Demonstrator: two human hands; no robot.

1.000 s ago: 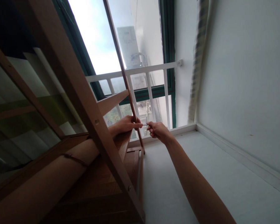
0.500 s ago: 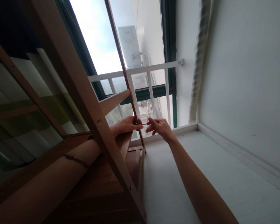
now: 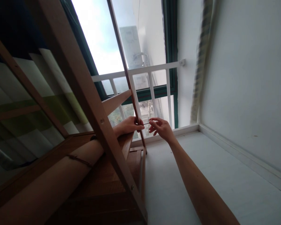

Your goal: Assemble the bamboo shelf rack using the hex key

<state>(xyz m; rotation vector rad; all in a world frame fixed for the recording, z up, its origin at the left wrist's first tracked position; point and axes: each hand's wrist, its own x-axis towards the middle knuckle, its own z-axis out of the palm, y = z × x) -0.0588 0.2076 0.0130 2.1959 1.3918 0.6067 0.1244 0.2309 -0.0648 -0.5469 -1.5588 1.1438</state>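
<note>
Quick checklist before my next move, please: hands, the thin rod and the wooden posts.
1. Left hand at the far wooden post: ok, thumb and fingers around it.
2. Thin dark rod visible between the hands: ok, a short stretch shows.
3. Right hand at the rod's outer end: ok, fingertips are there; grip firmness, cannot tell.
4. Rod's inner end seated: cannot tell, the left fingers hide it.
5. Unbroken view of the left forearm: not ok, the near wooden post crosses in front.

Shelf (image 3: 99,116) left, wall (image 3: 243,68) right, railing (image 3: 154,67) behind
</note>
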